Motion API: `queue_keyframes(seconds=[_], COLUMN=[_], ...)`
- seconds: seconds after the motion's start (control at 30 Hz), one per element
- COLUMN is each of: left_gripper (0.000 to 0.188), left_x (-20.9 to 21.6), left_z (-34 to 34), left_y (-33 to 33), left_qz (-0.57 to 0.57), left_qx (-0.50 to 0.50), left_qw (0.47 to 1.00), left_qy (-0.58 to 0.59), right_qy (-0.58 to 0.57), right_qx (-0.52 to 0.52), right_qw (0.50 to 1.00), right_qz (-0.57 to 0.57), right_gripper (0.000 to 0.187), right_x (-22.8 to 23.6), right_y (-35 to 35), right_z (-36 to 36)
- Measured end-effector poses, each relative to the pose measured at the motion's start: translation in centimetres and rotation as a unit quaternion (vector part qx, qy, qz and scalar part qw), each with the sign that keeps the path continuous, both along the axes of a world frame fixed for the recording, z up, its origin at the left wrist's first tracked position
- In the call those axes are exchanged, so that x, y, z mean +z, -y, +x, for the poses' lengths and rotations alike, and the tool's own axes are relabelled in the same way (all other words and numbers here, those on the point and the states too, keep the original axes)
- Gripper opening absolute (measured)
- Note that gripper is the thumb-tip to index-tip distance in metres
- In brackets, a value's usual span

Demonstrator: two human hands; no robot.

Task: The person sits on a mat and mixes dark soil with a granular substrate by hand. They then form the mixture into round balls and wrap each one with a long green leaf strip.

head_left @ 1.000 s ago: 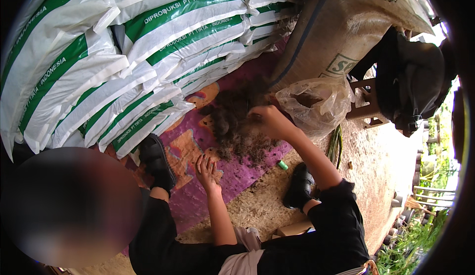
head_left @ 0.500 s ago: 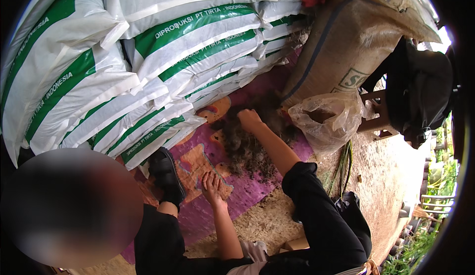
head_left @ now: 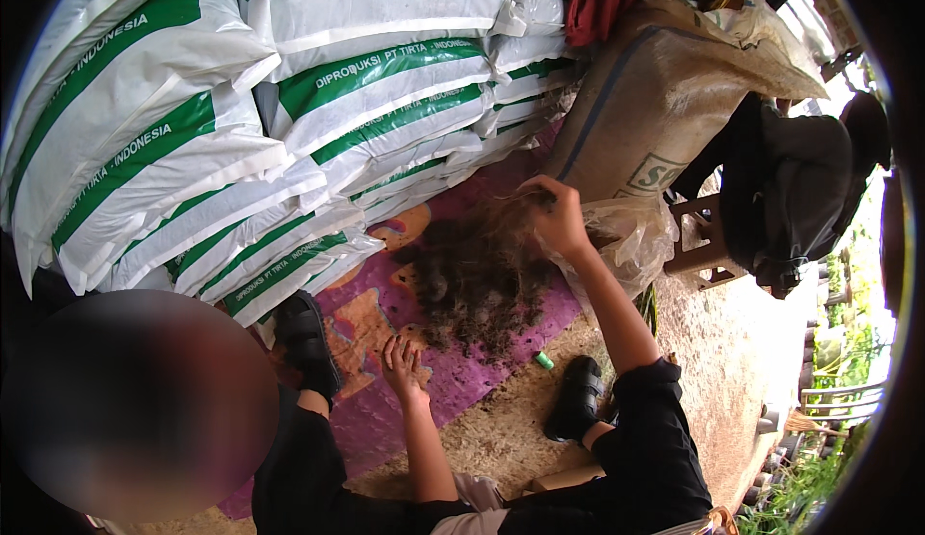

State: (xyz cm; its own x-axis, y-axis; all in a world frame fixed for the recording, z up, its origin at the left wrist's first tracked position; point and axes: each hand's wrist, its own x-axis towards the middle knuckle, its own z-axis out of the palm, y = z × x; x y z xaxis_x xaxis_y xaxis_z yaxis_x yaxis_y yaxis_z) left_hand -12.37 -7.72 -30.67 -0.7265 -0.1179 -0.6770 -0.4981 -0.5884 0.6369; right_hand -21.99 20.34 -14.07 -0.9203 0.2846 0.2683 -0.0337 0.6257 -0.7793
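My right hand [head_left: 559, 217] is raised at the right side of a dark heap [head_left: 482, 289] of soil-like, stringy matter. Its fingers are closed on a clump of dark fibres [head_left: 515, 209], whose strands trail out to the left. The heap lies loose on a purple and orange mat [head_left: 385, 419], with crumbs scattered round it. My left hand [head_left: 404, 366] is over the mat at the near left of the heap, fingers stretched and holding nothing. Just behind my right hand is a crumpled clear plastic bag [head_left: 641, 236], partly hidden by my wrist.
Stacked white and green sacks [head_left: 385, 82] wall the left and far side. A big brown woven sack [head_left: 646, 102] leans at the far right. Beside it a person in dark clothes [head_left: 800, 188] sits on a brown stool [head_left: 708, 246]. A small green cylinder [head_left: 543, 360] lies near my right sandal [head_left: 578, 398].
My right hand has risen from the heap and moved right, now with a clump of fibres in it. The left hand stays open. My right sandal and the green cylinder have come into sight.
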Motion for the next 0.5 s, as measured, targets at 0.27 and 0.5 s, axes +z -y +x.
queue_keyframes(seconds=[0.27, 0.5], left_gripper=[0.037, 0.038], left_x=[-0.9, -0.3], left_z=[0.0, -0.3], left_y=[0.7, 0.7], left_qz=[0.010, -0.002], left_qx=[0.008, 0.011], left_qw=[1.000, 1.000], left_qy=[-0.002, 0.004], right_qy=[-0.073, 0.138], right_qx=[0.027, 0.177], right_qw=[0.986, 0.965], right_qz=[-0.145, -0.139], right_gripper=[0.025, 0.044], right_x=[4.9, -6.2], right_y=[1.7, 3.4], right_z=[0.7, -3.8])
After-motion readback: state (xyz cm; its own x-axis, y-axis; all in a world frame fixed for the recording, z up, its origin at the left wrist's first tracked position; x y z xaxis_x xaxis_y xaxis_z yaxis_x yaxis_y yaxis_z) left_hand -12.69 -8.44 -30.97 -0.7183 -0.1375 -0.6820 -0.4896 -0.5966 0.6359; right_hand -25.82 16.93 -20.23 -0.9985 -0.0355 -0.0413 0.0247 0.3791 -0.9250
